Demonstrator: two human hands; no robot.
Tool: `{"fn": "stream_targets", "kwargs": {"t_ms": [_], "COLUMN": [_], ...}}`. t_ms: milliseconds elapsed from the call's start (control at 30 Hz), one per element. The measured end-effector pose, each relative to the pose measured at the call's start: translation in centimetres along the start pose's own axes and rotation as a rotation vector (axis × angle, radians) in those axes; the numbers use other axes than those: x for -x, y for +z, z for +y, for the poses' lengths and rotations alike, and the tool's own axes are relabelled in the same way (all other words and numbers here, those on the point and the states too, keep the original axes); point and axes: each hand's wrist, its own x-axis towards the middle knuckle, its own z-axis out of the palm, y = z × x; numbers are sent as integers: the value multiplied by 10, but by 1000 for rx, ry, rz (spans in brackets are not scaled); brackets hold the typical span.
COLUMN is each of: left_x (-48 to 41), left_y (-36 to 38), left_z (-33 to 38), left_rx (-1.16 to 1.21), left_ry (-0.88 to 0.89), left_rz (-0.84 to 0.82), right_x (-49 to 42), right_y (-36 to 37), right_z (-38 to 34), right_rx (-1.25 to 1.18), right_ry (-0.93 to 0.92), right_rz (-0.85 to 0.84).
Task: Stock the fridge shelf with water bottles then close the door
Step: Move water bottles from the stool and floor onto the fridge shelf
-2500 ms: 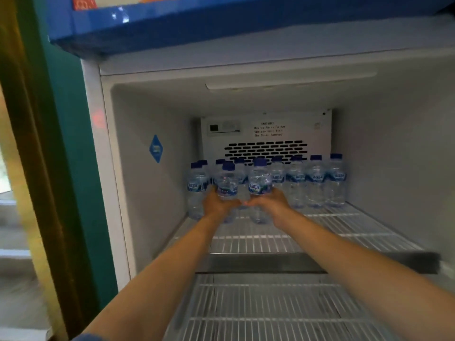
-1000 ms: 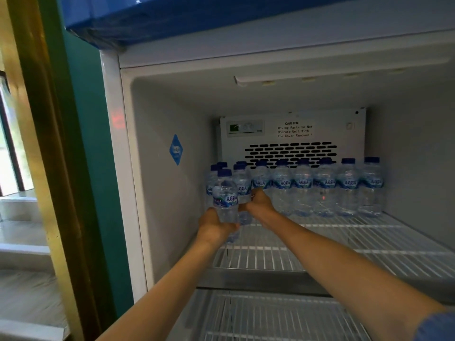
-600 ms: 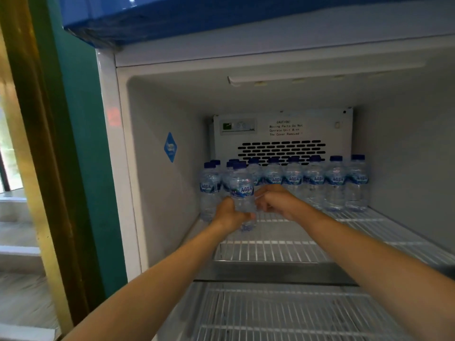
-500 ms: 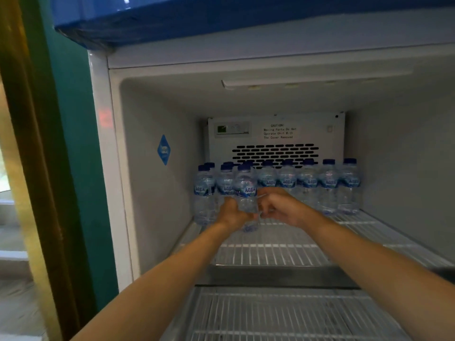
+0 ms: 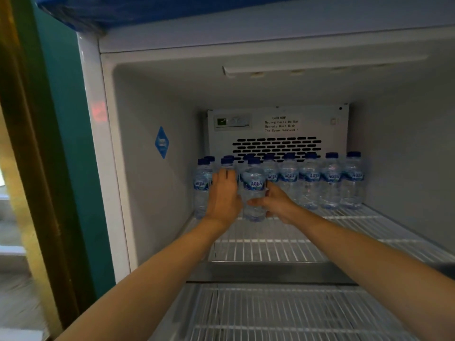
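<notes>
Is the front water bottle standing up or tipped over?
Standing up: the front bottle has its cap on top and its base at the wire shelf.

Probably a small shop or kiosk. White upright display cooler (image 5: pixel 94 168) with blue top header (image 5: pixel 172 8), white wire rack shelves (image 5: pixel 270 247), rear fan cover with printed caution label (image 5: pixel 280 124), and a row of identical small clear blue-capped AQUA water bottles (image 5: pixel 330 183). Teal wall (image 5: pixel 64 143) alongside.

teal wall (image 5: pixel 78 193) beside a brown doorframe (image 5: pixel 32 168), daylight beyond
</notes>
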Motion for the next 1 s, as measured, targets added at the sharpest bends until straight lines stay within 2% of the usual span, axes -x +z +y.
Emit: {"fn": "stream_targets", "kwargs": {"t_ms": [67, 167, 433, 1000], "left_x": [-10, -18, -16, -19], "left_y": [4, 12, 23, 32], "left_z": [-5, -13, -22, -33], "left_rx": [-161, -227, -166, -57], "left_ry": [30, -5, 17, 28], "left_rz": [3, -45, -21, 34], "right_x": [-4, -10, -17, -11], "right_y": [-1, 0, 9, 14], "right_z": [0, 3, 13, 13], "right_rx": [26, 28, 96, 208], "right_ry": [-11, -33, -66, -94], "right_rz": [-22, -42, 91, 158]}}
